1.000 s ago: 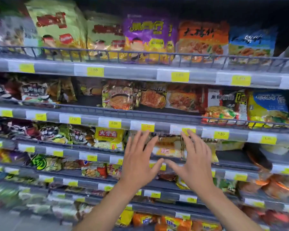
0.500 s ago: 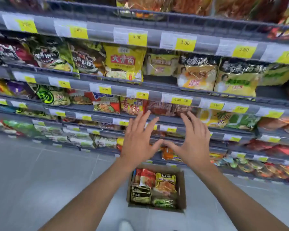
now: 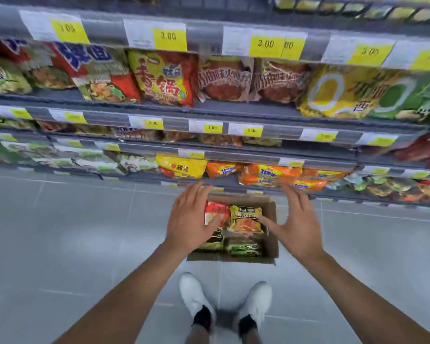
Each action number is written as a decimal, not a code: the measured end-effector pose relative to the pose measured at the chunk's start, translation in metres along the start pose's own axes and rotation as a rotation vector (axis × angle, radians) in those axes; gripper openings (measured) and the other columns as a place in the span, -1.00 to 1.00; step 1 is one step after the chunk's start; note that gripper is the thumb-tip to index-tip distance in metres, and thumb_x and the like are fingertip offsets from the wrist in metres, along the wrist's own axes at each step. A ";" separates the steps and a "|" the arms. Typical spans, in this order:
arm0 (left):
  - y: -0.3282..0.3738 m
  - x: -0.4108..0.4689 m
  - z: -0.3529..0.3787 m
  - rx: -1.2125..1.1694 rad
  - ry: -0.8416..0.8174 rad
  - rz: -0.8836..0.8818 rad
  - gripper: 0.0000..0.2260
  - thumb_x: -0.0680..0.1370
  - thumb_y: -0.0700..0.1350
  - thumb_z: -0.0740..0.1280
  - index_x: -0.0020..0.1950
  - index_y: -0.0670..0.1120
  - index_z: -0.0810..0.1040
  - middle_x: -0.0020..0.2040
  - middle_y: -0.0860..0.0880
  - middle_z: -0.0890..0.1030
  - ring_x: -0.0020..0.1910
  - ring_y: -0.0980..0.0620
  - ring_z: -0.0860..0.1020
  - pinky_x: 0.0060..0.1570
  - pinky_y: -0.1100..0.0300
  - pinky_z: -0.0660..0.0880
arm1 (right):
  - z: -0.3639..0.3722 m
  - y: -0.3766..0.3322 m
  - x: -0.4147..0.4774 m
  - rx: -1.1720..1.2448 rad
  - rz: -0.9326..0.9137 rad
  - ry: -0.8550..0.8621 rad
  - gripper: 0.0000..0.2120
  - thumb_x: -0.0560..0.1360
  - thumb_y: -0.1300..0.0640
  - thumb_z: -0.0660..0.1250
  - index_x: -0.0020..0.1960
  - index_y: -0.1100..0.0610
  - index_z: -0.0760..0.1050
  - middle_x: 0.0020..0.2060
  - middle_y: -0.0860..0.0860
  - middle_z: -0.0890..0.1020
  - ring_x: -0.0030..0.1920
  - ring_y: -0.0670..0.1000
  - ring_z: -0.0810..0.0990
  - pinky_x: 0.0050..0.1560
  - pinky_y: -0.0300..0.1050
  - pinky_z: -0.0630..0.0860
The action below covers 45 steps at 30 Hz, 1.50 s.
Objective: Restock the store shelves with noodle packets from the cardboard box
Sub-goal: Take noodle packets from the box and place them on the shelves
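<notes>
An open cardboard box (image 3: 272, 234) sits on the grey floor below the lowest shelf. Inside lie noodle packets: a red one (image 3: 215, 211), a yellow-orange one (image 3: 245, 219), a green one (image 3: 243, 248) and a dark one partly under my left hand. My left hand (image 3: 188, 218) hovers over the box's left side, fingers spread, holding nothing. My right hand (image 3: 296, 223) is spread above the box's right edge, also empty. The store shelves (image 3: 233, 112) rise behind, packed with noodle packets.
Yellow price tags (image 3: 169, 37) line the shelf rails. Orange packets (image 3: 271, 176) overhang the bottom shelf just above the box. My white shoes (image 3: 195, 296) stand on the tiled floor right behind the box. Bare floor lies to the left and right.
The view has swung down from the upper shelves to the box on the floor. Both hands have dropped from shelf height to just over the box, still spread and empty.
</notes>
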<state>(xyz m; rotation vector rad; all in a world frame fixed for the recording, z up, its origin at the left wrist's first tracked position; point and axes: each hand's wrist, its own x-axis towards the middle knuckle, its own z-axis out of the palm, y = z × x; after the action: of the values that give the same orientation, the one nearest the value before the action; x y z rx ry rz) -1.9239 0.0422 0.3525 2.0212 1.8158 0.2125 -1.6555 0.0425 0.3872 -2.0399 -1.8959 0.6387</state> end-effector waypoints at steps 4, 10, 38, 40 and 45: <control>-0.012 -0.002 0.066 -0.012 -0.120 -0.022 -0.32 0.51 0.31 0.22 0.56 0.02 0.28 0.54 0.00 0.33 0.52 -0.06 0.30 0.41 -0.08 0.38 | 0.042 0.053 -0.006 0.023 0.158 -0.108 -0.16 0.32 -0.35 0.43 0.49 -0.05 0.25 0.42 -0.09 0.34 0.39 0.01 0.41 0.19 0.07 0.56; -0.018 -0.002 0.158 -0.012 -0.366 -0.088 -0.43 0.54 0.26 0.20 0.51 0.09 0.30 0.45 0.07 0.46 0.36 -0.02 0.50 0.28 -0.05 0.50 | 0.116 0.119 -0.010 0.054 0.326 -0.349 -0.29 0.40 -0.12 0.51 0.45 -0.08 0.29 0.34 -0.02 0.44 0.21 0.07 0.58 0.10 0.08 0.59; -0.086 0.046 0.544 -0.292 -0.957 -0.508 -0.32 0.60 -0.14 0.29 0.64 0.11 0.04 0.38 -0.20 0.49 0.18 -0.19 0.56 -0.06 0.08 0.51 | 0.452 0.342 0.031 0.086 0.405 -0.944 -0.41 0.45 0.24 0.37 0.45 0.00 0.39 0.31 0.04 0.53 0.25 0.10 0.55 0.11 -0.15 0.49; -0.085 0.050 0.545 -0.324 -0.938 -0.553 -0.28 0.56 -0.13 0.35 0.63 0.10 0.09 0.41 -0.14 0.47 0.21 -0.16 0.55 0.08 0.01 0.57 | 0.454 0.344 0.033 0.089 0.409 -0.970 -0.36 0.40 0.24 0.47 0.45 0.04 0.41 0.27 0.01 0.55 0.24 0.08 0.55 0.05 -0.19 0.45; -0.079 0.049 0.532 -0.338 -0.852 -0.592 -0.28 0.50 -0.17 0.42 0.60 0.03 0.19 0.37 -0.11 0.50 0.25 -0.14 0.52 0.17 0.01 0.54 | 0.445 0.329 0.035 0.101 0.380 -0.932 -0.40 0.26 0.25 0.59 0.28 0.06 0.57 0.12 0.05 0.68 0.10 0.04 0.63 0.15 -0.06 0.60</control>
<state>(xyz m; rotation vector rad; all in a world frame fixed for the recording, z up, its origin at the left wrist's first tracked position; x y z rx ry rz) -1.7875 -0.0113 -0.1670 1.0165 1.5565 -0.4261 -1.5913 0.0055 -0.1619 -2.2434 -1.7698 2.0113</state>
